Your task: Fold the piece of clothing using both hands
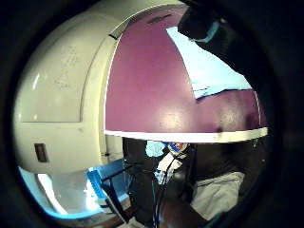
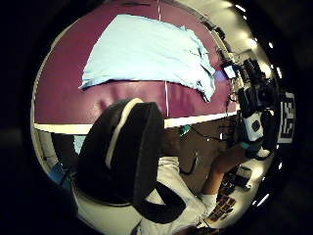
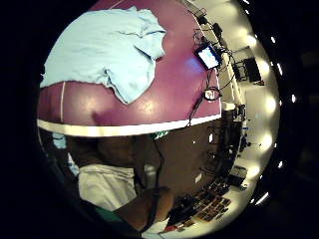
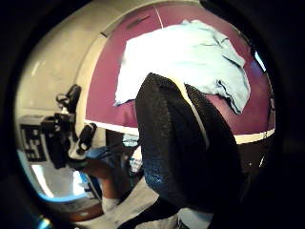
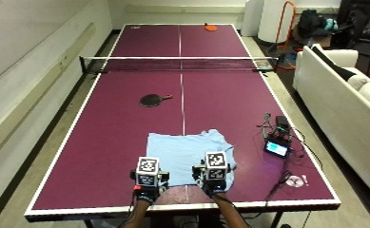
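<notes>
A light blue piece of clothing lies spread and a little rumpled on the purple desk, near the person's edge. The left hand and right hand hover over its near hem, and the palm views show the cloth lying apart from them, so they seem to grip nothing yet; whether the fingers are straight or curled I cannot tell. To start well, I would take the two near corners evenly and smooth the bunched right side before folding. A bat lies well beyond, a small screen device to the right.
</notes>
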Action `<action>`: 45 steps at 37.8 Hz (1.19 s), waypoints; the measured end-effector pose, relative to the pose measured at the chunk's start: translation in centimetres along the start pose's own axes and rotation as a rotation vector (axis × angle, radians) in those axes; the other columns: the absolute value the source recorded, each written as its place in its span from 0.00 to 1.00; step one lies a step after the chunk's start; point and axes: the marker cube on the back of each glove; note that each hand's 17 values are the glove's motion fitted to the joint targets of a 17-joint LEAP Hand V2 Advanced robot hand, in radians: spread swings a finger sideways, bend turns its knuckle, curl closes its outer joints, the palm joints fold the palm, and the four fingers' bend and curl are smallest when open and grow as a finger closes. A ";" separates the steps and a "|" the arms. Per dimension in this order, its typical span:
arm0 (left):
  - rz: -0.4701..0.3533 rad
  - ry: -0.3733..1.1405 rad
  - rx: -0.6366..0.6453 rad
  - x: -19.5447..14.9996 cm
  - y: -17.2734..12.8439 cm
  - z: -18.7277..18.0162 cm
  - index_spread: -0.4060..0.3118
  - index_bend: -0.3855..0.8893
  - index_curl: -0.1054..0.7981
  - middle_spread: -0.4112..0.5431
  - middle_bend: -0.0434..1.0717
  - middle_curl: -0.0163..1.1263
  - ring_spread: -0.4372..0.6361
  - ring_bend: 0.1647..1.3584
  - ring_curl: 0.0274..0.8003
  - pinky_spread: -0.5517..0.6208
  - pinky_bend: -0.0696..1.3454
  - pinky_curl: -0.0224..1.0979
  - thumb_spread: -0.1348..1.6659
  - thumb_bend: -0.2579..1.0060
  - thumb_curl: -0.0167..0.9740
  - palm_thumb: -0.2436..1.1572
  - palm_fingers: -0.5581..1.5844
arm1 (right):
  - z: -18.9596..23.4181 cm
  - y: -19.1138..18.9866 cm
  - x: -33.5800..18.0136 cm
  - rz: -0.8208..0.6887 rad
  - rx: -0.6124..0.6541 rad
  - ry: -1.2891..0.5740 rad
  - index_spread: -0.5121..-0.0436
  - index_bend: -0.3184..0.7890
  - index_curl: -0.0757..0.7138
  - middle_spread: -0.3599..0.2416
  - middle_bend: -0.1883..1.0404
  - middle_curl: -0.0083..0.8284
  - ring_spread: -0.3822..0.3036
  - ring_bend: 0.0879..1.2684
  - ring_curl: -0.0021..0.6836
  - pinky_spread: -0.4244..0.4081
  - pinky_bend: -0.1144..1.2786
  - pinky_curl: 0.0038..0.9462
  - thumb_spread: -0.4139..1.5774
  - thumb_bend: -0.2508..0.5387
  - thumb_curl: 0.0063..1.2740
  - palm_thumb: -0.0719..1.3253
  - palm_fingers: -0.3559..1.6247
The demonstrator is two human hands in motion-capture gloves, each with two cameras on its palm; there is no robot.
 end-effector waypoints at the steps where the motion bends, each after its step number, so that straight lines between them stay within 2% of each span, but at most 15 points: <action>1: -0.002 0.000 -0.008 0.0 0.2 -0.2 0.53 0.37 0.14 0.46 0.21 0.05 0.50 0.27 0.09 0.63 0.32 0.09 0.31 0.24 0.04 0.24 0.47 | -0.1 0.1 0.0 0.000 0.000 0.002 0.69 0.47 0.17 0.58 0.35 0.08 0.66 0.12 0.05 0.65 0.28 0.05 0.43 0.54 0.02 0.24 0.30; 4: 0.001 0.000 -0.045 0.1 0.7 -0.3 0.51 0.37 0.16 0.47 0.21 0.10 0.54 0.32 0.17 0.68 0.35 0.15 0.42 0.24 0.05 0.24 0.45 | 0.1 -0.1 0.2 -0.007 0.007 0.014 0.55 0.46 0.23 0.58 0.35 0.12 0.70 0.12 0.09 0.71 0.28 0.10 0.54 0.57 0.04 0.27 0.29; 7: 0.016 -0.013 -0.057 0.2 0.4 0.2 0.50 0.37 0.18 0.49 0.21 0.14 0.57 0.34 0.22 0.72 0.37 0.18 0.50 0.23 0.07 0.24 0.43 | 0.6 -0.6 0.5 -0.008 0.018 0.022 0.45 0.46 0.27 0.58 0.35 0.16 0.73 0.12 0.12 0.74 0.28 0.13 0.63 0.58 0.05 0.28 0.28; 15: 0.043 -0.010 -0.080 1.4 0.5 0.2 0.49 0.37 0.21 0.51 0.22 0.19 0.61 0.39 0.27 0.78 0.40 0.23 0.62 0.21 0.11 0.24 0.40 | -1.1 0.9 1.5 0.007 -0.041 -0.006 0.33 0.44 0.35 0.58 0.34 0.22 0.77 0.13 0.17 0.79 0.27 0.18 0.77 0.57 0.07 0.29 0.27; 25: 0.067 -0.013 -0.091 1.9 1.3 -0.2 0.49 0.38 0.25 0.52 0.22 0.24 0.63 0.41 0.30 0.80 0.42 0.26 0.68 0.19 0.15 0.24 0.38 | -0.9 1.3 2.0 -0.008 -0.088 -0.013 0.29 0.44 0.40 0.58 0.33 0.29 0.79 0.14 0.22 0.82 0.27 0.22 0.84 0.53 0.10 0.29 0.26; 31: 0.052 -0.005 -0.063 1.7 1.4 -0.2 0.49 0.38 0.26 0.52 0.22 0.26 0.64 0.42 0.31 0.80 0.43 0.28 0.70 0.19 0.17 0.23 0.37 | -0.7 1.8 2.4 -0.005 -0.098 -0.008 0.29 0.43 0.42 0.59 0.32 0.31 0.80 0.14 0.24 0.82 0.27 0.25 0.85 0.49 0.11 0.28 0.26; 38: 0.049 -0.018 -0.070 1.5 -0.1 2.5 0.49 0.38 0.28 0.52 0.22 0.28 0.64 0.44 0.32 0.80 0.43 0.29 0.70 0.19 0.19 0.23 0.37 | 2.7 0.3 3.4 0.017 -0.112 0.020 0.30 0.42 0.43 0.59 0.32 0.34 0.81 0.14 0.27 0.83 0.28 0.28 0.85 0.44 0.12 0.29 0.24; 45: 0.032 -0.007 -0.023 1.4 -3.5 6.8 0.48 0.39 0.29 0.52 0.22 0.29 0.62 0.44 0.33 0.79 0.44 0.30 0.71 0.19 0.20 0.23 0.38 | 6.8 -1.5 4.7 0.065 -0.162 0.075 0.30 0.41 0.43 0.60 0.31 0.36 0.82 0.13 0.28 0.83 0.31 0.31 0.85 0.41 0.14 0.30 0.22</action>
